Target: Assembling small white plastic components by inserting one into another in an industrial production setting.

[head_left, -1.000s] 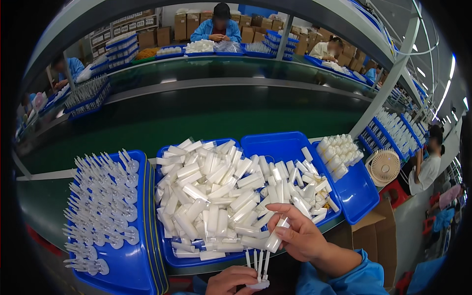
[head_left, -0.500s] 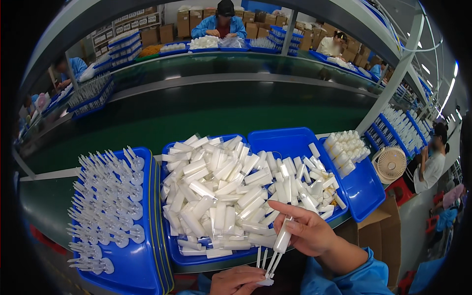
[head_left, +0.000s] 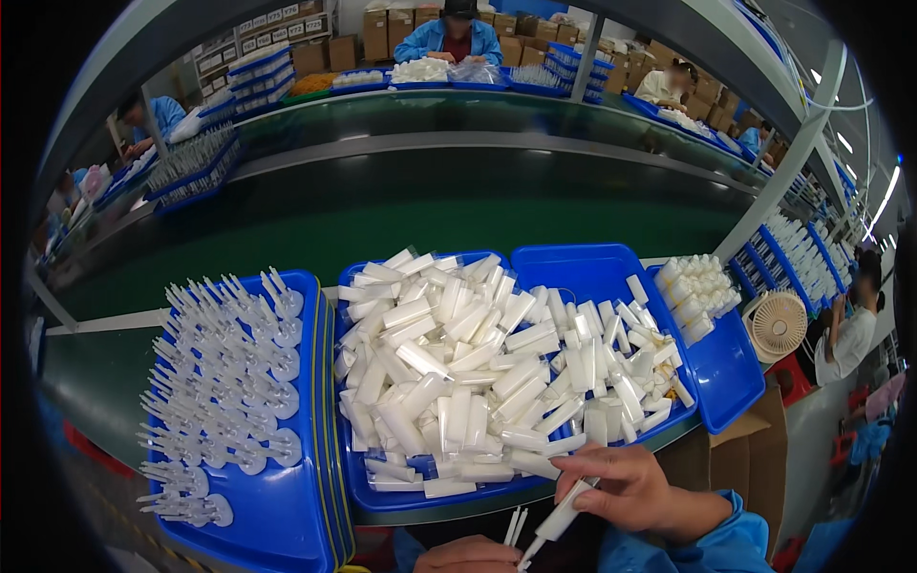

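Near the lower edge, my right hand (head_left: 621, 489) pinches a white, narrow block (head_left: 562, 514) between thumb and fingers, tilted down to the left. The block's lower end meets a thin rod close to my left hand (head_left: 468, 554). My left hand is closed around the bottom of a white pronged piece (head_left: 517, 526); its thin prongs stick up, while its base is cut off by the lower edge. Just beyond both hands, a blue tray (head_left: 382, 500) carries a heap of white blocks (head_left: 468, 377), many in clear film.
On the left, stacked blue trays (head_left: 258, 506) bear rows of round-based pronged pieces (head_left: 229, 382). White bottle-like pieces (head_left: 695, 291) and a beige fan (head_left: 776, 325) stand to the right. Beyond runs a green conveyor belt (head_left: 458, 210); a metal post (head_left: 778, 181) rises at right. People work across it.
The whole view has shifted, so the trays sit farther right. My right hand's index finger, stretched out before, is now bent onto the block. Both hands appear lower in the picture.
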Demonstrator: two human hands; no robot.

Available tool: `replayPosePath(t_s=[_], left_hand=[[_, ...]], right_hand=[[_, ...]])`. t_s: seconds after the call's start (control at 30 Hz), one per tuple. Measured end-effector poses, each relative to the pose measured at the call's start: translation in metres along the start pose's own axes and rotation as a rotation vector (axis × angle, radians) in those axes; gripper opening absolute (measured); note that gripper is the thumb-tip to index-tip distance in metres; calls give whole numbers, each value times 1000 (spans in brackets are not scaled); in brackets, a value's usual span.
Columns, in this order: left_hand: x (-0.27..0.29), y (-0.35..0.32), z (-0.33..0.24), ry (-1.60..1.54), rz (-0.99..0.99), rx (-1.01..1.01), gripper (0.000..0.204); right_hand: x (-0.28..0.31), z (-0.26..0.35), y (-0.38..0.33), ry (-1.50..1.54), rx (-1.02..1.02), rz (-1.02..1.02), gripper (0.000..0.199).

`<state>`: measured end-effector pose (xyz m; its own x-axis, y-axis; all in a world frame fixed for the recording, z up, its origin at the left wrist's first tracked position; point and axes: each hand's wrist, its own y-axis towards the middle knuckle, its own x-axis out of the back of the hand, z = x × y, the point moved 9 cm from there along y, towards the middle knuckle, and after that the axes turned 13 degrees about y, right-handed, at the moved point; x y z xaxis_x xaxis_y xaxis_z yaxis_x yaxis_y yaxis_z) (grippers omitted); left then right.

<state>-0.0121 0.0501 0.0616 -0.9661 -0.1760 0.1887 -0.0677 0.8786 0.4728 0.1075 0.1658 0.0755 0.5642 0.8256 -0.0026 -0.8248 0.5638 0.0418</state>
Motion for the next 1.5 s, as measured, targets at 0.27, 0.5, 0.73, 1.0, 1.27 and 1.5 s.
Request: replayPosePath(t_s=[0.27, 0.5, 0.73, 1.0, 1.27, 1.5], left_hand=[[10, -13, 9, 114, -118, 31, 6], [13, -6, 12, 12, -98, 25, 13], [17, -9, 26, -52, -160, 93, 12], [10, 12, 14, 61, -182, 38, 13], [0, 24, -4, 111, -127, -145, 18], [-7, 26, -1, 142, -101, -147, 14]], right_hand=[[-15, 0, 6, -126, 92, 49, 42], [-43, -2, 11, 63, 146, 193, 41], [-12, -7, 53, -776, 249, 5, 44], [17, 10, 74, -911, 327, -320, 29], [40, -14, 56, 176, -15, -343, 17], [27, -22, 51, 357, -30, -263, 21]])
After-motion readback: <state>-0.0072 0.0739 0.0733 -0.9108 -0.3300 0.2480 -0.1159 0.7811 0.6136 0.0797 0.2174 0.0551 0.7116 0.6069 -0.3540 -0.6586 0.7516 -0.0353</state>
